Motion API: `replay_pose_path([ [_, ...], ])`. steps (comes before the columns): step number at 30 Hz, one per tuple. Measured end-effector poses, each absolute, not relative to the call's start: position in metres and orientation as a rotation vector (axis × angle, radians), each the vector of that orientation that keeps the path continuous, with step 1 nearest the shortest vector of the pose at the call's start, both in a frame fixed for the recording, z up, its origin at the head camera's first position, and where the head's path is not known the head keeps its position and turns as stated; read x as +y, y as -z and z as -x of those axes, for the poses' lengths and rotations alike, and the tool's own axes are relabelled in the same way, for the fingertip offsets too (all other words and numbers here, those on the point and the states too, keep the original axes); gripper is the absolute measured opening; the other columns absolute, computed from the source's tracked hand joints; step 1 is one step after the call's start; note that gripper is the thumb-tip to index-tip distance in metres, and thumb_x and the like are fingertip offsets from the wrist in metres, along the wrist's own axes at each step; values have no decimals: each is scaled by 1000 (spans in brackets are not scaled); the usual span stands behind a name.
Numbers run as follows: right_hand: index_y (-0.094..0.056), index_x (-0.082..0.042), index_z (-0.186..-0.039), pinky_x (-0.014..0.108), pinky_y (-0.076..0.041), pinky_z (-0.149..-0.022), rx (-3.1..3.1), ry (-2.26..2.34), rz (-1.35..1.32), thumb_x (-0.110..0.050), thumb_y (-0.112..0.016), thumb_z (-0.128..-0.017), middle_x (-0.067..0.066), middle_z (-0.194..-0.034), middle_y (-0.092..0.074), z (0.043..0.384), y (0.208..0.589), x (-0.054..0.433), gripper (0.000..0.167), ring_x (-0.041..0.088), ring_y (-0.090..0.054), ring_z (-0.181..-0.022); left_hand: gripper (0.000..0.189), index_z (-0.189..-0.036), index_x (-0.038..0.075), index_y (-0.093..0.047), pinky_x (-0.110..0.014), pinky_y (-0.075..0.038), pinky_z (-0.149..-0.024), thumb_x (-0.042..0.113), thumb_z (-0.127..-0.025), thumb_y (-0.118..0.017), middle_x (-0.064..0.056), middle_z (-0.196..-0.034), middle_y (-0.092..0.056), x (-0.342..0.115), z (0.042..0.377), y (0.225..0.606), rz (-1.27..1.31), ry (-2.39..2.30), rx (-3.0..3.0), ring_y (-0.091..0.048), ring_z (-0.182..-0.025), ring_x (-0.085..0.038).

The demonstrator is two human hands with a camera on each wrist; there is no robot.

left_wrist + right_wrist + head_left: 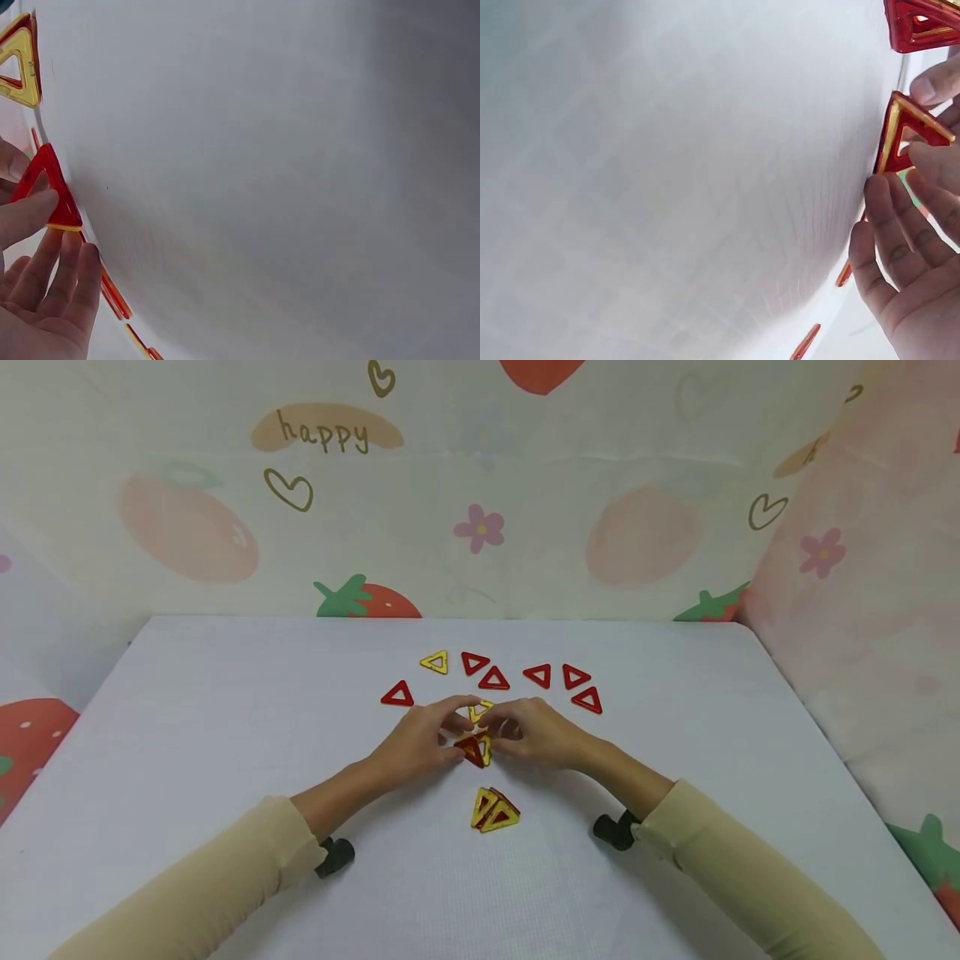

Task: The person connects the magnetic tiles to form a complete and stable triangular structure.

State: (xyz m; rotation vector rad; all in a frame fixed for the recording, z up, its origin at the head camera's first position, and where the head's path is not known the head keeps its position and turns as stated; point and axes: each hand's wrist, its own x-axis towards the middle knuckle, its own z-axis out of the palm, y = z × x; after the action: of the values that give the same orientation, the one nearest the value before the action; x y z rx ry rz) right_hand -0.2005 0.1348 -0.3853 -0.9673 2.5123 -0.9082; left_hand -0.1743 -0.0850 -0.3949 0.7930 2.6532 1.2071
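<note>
Between both hands, a red triangular magnetic tile [470,749] leans against a yellow triangular tile [487,749], forming a small upright shape on the table. My left hand [423,739] pinches the red tile, its thumb on the near face, as the left wrist view shows. From the other side my right hand [540,733] holds the yellow tile with thumb and fingers. Another yellow tile [477,713] shows just behind, between the fingertips of both hands; whether it is joined on cannot be told. The fingers partly hide the shape's far side.
Nearer me stands a small pyramid of yellow and red triangular tiles [501,817]. Behind the hands lie a yellow tile [435,662] and several red triangular tiles [493,679] on the white table [225,710]. A printed cloth [480,460] hangs behind the table.
</note>
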Motion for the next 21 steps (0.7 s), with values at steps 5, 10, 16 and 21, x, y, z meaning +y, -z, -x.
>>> replay_pose_path([
  [5,-68,-4,-120,24,-55,-82,2499,924,981,-5,-70,-91,3,-105,-71,202,386,134,29,13,-65,-92,64,-142,7,-51,-34,-57,-82,-2,-84,-76,-7,-107,-73,-87,174,395,-798,-1215,2660,-68,-98,-20],
  [10,-69,-4,-120,25,-55,-83,2499,928,976,-5,-70,-91,3,-106,-72,204,384,133,29,13,-65,-93,63,-141,8,-51,-33,-58,-81,-3,-83,-76,-5,-101,-73,-88,175,396,-796,-1234,2648,-68,-95,-18],
  [16,-69,-4,-118,34,-54,-91,2620,955,884,-6,-71,-91,4,-109,-71,214,381,132,28,17,-64,-100,65,-142,9,-50,-32,-58,-82,-1,-83,-77,-4,-99,-74,-88,176,396,-761,-1229,2646,-69,-93,-16],
  [21,-68,-5,-120,39,-51,-97,2618,947,862,-3,-70,-90,5,-111,-70,222,378,129,30,20,-63,-107,66,-142,8,-50,-31,-58,-83,0,-83,-78,-3,-99,-74,-88,175,395,-740,-1236,2638,-69,-93,-16],
])
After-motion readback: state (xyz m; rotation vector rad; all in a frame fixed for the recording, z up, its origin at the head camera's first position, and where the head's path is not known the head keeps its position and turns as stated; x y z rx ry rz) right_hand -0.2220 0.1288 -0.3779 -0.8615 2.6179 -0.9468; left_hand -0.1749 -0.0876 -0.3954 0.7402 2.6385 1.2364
